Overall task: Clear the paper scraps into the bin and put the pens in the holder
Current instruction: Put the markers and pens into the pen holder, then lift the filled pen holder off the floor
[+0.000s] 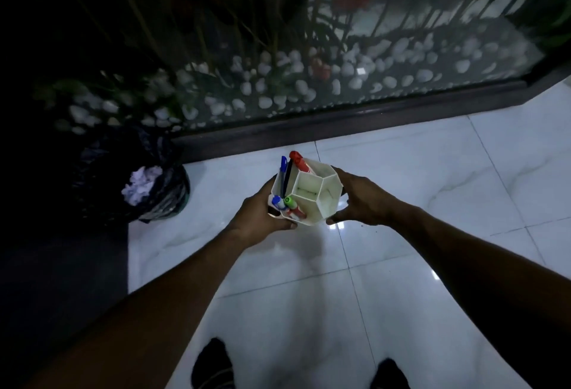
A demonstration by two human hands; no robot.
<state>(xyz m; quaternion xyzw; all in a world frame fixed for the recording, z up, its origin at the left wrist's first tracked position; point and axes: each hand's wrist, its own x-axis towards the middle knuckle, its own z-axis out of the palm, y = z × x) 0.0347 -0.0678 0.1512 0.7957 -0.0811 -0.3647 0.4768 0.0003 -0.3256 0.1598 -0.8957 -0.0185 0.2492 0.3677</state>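
I hold a white, many-celled pen holder [318, 200] in front of me above the floor, with my left hand [262, 218] gripping its left side and my right hand [361, 200] gripping its right side. Pens stand in its left cells: a red marker [299, 161], a blue pen [283, 169], a blue-capped marker [277, 201] and a green-capped marker [289, 201]. The centre and right cells look empty. To the left stands a bin [160, 200] lined with a black bag, and crumpled paper scraps [140, 186] lie inside it.
Glossy white floor tiles [417, 265] spread below. A dark curb [340, 126] borders a glass-fronted bed of white pebbles [293, 85] and plant stems ahead. A dark surface [61, 280] fills the left. My two dark shoes [213, 364] show at the bottom edge.
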